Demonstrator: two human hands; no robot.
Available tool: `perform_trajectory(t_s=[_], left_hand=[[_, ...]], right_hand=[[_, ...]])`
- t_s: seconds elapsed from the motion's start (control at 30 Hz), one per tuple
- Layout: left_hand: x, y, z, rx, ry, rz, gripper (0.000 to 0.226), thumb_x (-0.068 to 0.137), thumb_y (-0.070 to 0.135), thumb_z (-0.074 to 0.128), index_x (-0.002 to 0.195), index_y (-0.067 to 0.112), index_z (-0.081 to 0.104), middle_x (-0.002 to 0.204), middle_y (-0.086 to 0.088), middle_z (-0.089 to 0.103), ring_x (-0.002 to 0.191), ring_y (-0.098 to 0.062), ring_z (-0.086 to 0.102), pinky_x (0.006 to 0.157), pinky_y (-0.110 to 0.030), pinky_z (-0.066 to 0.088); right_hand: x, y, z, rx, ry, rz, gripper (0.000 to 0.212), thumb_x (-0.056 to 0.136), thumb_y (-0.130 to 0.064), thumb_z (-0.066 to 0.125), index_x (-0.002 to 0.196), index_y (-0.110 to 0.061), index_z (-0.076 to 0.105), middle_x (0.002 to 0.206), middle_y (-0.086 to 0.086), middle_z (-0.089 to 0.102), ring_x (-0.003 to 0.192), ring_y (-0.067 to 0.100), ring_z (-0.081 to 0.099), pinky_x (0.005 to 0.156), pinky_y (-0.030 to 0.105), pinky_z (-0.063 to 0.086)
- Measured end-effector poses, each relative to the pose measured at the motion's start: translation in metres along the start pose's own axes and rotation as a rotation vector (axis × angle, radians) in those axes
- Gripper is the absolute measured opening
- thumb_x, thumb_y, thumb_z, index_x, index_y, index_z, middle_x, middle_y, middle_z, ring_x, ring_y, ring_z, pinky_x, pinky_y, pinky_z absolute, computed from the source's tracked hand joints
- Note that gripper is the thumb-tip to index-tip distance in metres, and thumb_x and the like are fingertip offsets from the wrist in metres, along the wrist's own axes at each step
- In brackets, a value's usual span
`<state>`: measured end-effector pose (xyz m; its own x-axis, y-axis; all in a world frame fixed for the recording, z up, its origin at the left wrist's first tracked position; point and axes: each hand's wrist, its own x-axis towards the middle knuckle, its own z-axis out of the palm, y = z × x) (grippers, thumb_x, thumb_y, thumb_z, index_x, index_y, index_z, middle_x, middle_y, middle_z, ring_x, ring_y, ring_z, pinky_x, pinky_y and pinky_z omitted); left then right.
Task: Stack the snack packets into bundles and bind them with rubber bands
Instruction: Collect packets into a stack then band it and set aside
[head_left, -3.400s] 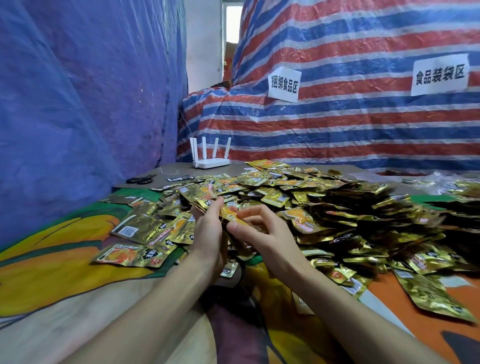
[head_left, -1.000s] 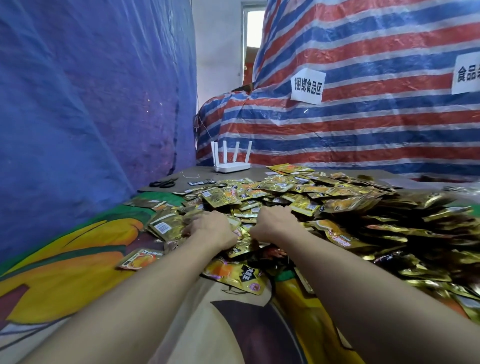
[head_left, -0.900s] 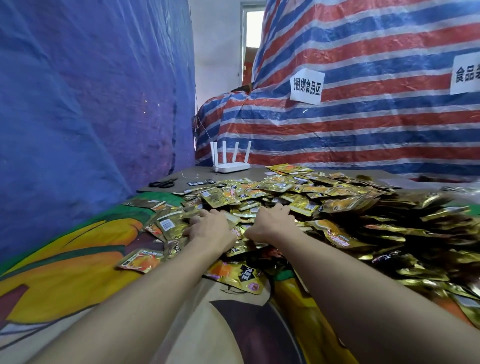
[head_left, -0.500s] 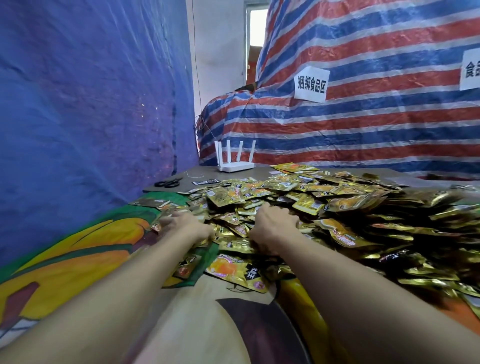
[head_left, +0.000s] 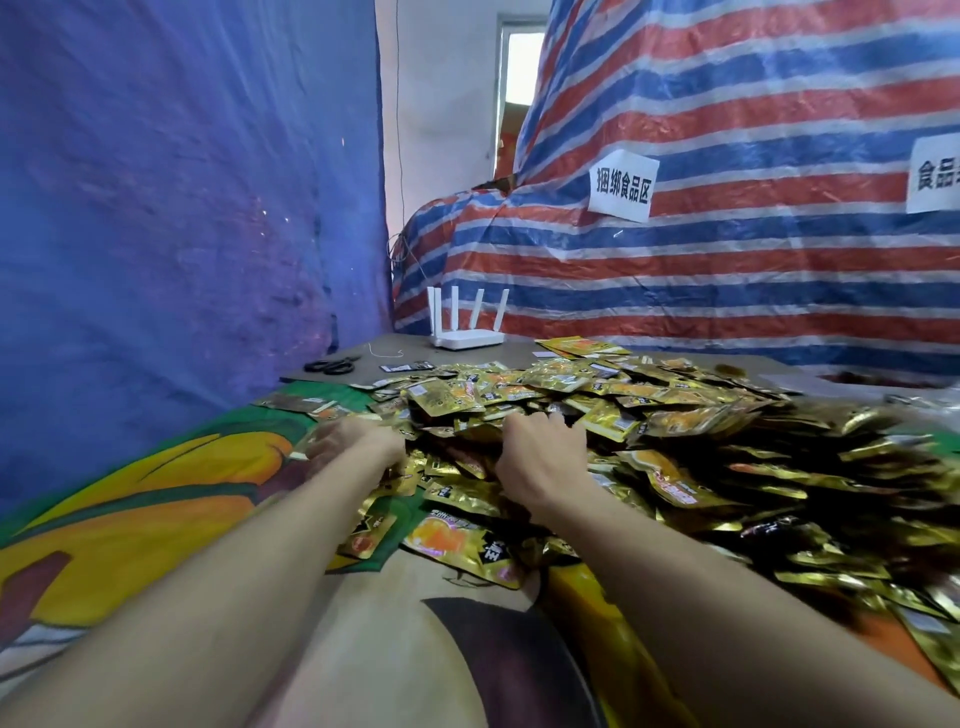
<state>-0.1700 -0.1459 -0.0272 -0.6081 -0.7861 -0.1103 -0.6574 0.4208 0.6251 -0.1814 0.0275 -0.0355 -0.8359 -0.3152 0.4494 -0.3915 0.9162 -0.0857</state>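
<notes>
1. Where the gold snack packets (head_left: 675, 431) heap over the middle and right of the desk (head_left: 410, 344), they overlap too thickly to count, and the heap runs off the right edge.
2. The left hand (head_left: 356, 444), at the heap's left margin, is blurred; whether its fingers (head_left: 332, 439) hold a packet cannot be told.
3. The right hand (head_left: 540, 460) lies back-up on the heap, fingers curled down among packets, tips hidden; any hold cannot be told.
4. Farther back: one white router (head_left: 470, 338) with four antennas, one pair of scissors (head_left: 330, 366).
5. On the striped tarp (head_left: 727, 270), two signs: the left sign (head_left: 621, 187) whole, the right sign (head_left: 935, 174) cut off by the frame.
</notes>
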Motion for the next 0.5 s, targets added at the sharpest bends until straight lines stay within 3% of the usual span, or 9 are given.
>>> perform_trajectory(t_s=[0.07,0.13,0.17,0.27,0.4,0.5], left_hand=[[0.000,-0.002,-0.005,-0.099,-0.001,0.010,0.098,0.076,0.016,0.087,0.149,-0.012,0.027,0.150,-0.026,0.040,0.138,-0.038,0.043,0.111,-0.040,0.043],[0.004,-0.008,-0.008,-0.256,0.042,0.026,0.063,0.076,0.004,0.083,0.129,-0.010,0.052,0.133,-0.021,0.056,0.122,-0.034,0.056,0.098,-0.039,0.053],[0.004,-0.011,-0.011,-0.333,0.064,0.038,0.047,0.076,0.000,0.080,0.118,-0.007,0.058,0.124,-0.019,0.061,0.113,-0.034,0.060,0.092,-0.039,0.056],[0.002,-0.018,-0.021,-0.475,0.091,0.066,0.041,0.077,0.000,0.073,0.117,-0.005,0.062,0.117,-0.015,0.066,0.104,-0.035,0.063,0.088,-0.039,0.057],[-0.001,-0.019,-0.031,-0.520,0.156,0.106,0.037,0.082,0.010,0.066,0.115,-0.006,0.061,0.118,-0.022,0.066,0.106,-0.040,0.064,0.087,-0.041,0.054],[-0.003,-0.021,-0.035,-0.523,0.165,0.155,0.014,0.086,0.010,0.063,0.090,-0.001,0.055,0.105,-0.021,0.063,0.092,-0.037,0.061,0.073,-0.039,0.049]], right_hand=[[-0.001,0.002,-0.002,0.054,0.046,0.000,0.020,0.088,-0.005,0.048,0.075,-0.016,0.038,0.097,0.010,0.064,0.104,0.037,0.056,0.080,0.044,0.035],[0.000,0.003,-0.004,0.102,0.111,-0.002,0.012,0.089,-0.005,0.046,0.090,-0.016,0.049,0.100,0.010,0.066,0.097,0.036,0.061,0.071,0.039,0.033],[0.000,0.004,-0.005,0.123,0.139,-0.001,0.017,0.090,-0.006,0.044,0.099,-0.017,0.053,0.100,0.009,0.065,0.094,0.036,0.062,0.068,0.038,0.034],[-0.002,0.004,-0.009,0.212,0.217,0.026,0.009,0.093,-0.011,0.043,0.097,-0.019,0.047,0.094,0.008,0.064,0.085,0.036,0.063,0.067,0.037,0.037],[-0.003,0.007,-0.017,0.292,0.291,0.082,0.013,0.098,-0.022,0.046,0.097,-0.019,0.059,0.096,0.005,0.067,0.097,0.032,0.059,0.091,0.045,0.039],[-0.005,0.011,-0.024,0.279,0.364,0.063,0.022,0.100,-0.031,0.048,0.102,-0.019,0.066,0.104,0.001,0.067,0.106,0.028,0.053,0.095,0.043,0.035]])
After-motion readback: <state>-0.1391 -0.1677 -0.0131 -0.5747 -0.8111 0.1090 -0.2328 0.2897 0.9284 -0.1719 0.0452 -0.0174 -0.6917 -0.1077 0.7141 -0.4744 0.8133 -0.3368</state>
